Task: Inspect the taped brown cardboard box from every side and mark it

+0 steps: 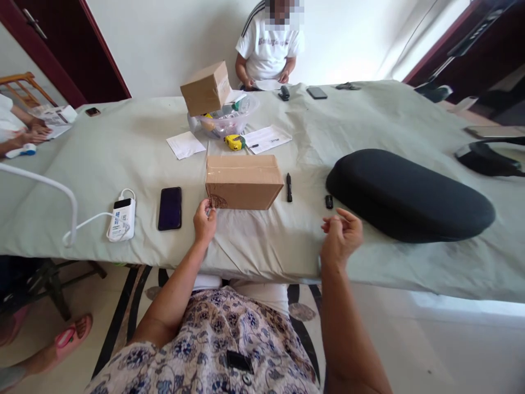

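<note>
A closed brown cardboard box [245, 183] sits on the cloth-covered table in front of me. My left hand [204, 223] is at its near left corner, fingers against the side and thumb at the front face. Over the table to the right, my right hand [341, 236] holds nothing visible, its index finger stretched out and the others partly bent. Just beyond those fingertips lies a small black object [329, 202]. A black pen [289, 187] lies between the box and that object. To the right is a long black padded cushion [410, 194].
Left of the box are a dark phone [169, 208] and a white power bank [122, 219] with a cable. Behind it stand a plastic basin [250, 112] topped by another carton [206, 90], and a yellow tape measure [234, 142]. Other people sit at the far and left sides.
</note>
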`<act>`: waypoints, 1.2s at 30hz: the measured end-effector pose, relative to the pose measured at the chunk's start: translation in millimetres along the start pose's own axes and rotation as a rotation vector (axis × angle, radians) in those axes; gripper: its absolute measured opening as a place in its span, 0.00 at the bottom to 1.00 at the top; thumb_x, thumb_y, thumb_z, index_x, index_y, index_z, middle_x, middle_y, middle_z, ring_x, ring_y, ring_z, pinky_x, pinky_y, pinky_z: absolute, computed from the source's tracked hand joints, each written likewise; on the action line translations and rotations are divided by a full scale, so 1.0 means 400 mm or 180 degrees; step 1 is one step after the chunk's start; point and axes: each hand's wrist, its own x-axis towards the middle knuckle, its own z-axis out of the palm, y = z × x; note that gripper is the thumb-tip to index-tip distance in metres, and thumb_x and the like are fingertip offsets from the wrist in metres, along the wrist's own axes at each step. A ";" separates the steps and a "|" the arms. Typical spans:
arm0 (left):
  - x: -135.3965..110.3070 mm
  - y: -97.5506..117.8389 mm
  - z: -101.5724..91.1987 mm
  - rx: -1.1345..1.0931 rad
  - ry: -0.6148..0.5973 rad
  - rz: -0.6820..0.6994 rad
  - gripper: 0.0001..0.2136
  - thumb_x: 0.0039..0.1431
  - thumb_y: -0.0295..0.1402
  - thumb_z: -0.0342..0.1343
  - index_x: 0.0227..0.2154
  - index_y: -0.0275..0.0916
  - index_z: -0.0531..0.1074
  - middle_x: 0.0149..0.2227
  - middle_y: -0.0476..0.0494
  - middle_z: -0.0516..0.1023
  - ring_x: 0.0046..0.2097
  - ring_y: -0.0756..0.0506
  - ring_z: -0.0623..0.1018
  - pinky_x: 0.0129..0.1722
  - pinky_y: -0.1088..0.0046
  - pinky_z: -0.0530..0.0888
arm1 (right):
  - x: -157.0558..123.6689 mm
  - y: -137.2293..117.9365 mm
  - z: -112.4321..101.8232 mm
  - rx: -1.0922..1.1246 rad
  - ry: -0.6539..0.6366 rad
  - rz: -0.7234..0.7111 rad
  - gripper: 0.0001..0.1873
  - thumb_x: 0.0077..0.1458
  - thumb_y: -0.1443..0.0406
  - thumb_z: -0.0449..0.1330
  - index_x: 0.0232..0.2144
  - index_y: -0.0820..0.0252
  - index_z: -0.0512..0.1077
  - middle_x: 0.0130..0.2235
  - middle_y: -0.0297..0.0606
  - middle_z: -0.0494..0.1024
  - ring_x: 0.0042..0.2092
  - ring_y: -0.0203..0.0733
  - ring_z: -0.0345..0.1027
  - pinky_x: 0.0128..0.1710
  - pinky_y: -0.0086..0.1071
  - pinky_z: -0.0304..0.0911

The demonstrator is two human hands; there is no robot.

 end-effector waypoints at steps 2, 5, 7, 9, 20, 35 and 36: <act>-0.001 0.001 0.001 0.0009 0.0003 0.0017 0.16 0.60 0.28 0.55 0.51 0.39 0.72 0.51 0.35 0.82 0.53 0.40 0.81 0.59 0.58 0.75 | 0.011 0.012 -0.033 0.0044 0.0123 0.0121 0.20 0.45 0.52 0.58 0.39 0.57 0.70 0.28 0.31 0.72 0.27 0.35 0.64 0.30 0.32 0.62; -0.003 0.004 0.002 0.0019 0.0014 0.0007 0.16 0.59 0.27 0.55 0.50 0.39 0.73 0.50 0.37 0.82 0.52 0.41 0.81 0.58 0.58 0.76 | 0.013 0.031 -0.051 -0.0071 0.0040 0.0275 0.20 0.44 0.51 0.59 0.36 0.57 0.70 0.28 0.32 0.73 0.28 0.36 0.65 0.31 0.32 0.62; -0.004 0.006 0.001 0.0053 -0.0018 -0.0013 0.14 0.60 0.28 0.55 0.49 0.40 0.73 0.49 0.38 0.83 0.51 0.41 0.82 0.58 0.58 0.76 | 0.010 0.039 -0.049 -0.0247 -0.0150 0.0305 0.20 0.45 0.52 0.59 0.36 0.57 0.72 0.29 0.32 0.74 0.29 0.36 0.65 0.32 0.33 0.62; -0.004 0.007 -0.001 0.0102 -0.0080 -0.0030 0.13 0.60 0.28 0.55 0.48 0.40 0.74 0.48 0.38 0.83 0.51 0.40 0.82 0.57 0.58 0.76 | 0.007 0.040 -0.044 -0.0479 -0.0356 0.0278 0.19 0.45 0.53 0.59 0.37 0.58 0.73 0.29 0.33 0.75 0.29 0.38 0.66 0.33 0.34 0.64; -0.008 0.014 -0.003 0.0082 -0.0097 -0.0068 0.12 0.60 0.27 0.56 0.46 0.40 0.75 0.48 0.38 0.83 0.52 0.40 0.82 0.58 0.58 0.76 | 0.014 0.053 -0.046 -0.0932 -0.0604 0.0194 0.21 0.46 0.53 0.57 0.38 0.59 0.76 0.31 0.37 0.78 0.31 0.42 0.70 0.40 0.40 0.67; -0.010 0.019 -0.006 0.0117 -0.0103 -0.0086 0.12 0.61 0.28 0.55 0.47 0.39 0.75 0.47 0.37 0.83 0.51 0.39 0.82 0.58 0.57 0.76 | 0.022 0.069 -0.048 -0.1217 -0.0667 0.0094 0.24 0.46 0.50 0.55 0.39 0.58 0.78 0.32 0.39 0.80 0.32 0.44 0.71 0.42 0.42 0.67; -0.010 0.019 -0.005 0.0099 -0.0101 -0.0093 0.12 0.61 0.28 0.55 0.47 0.39 0.75 0.48 0.37 0.83 0.52 0.40 0.82 0.58 0.57 0.76 | 0.021 0.066 -0.047 -0.1221 -0.0673 0.0080 0.24 0.46 0.50 0.55 0.39 0.58 0.77 0.32 0.40 0.80 0.32 0.45 0.71 0.43 0.43 0.67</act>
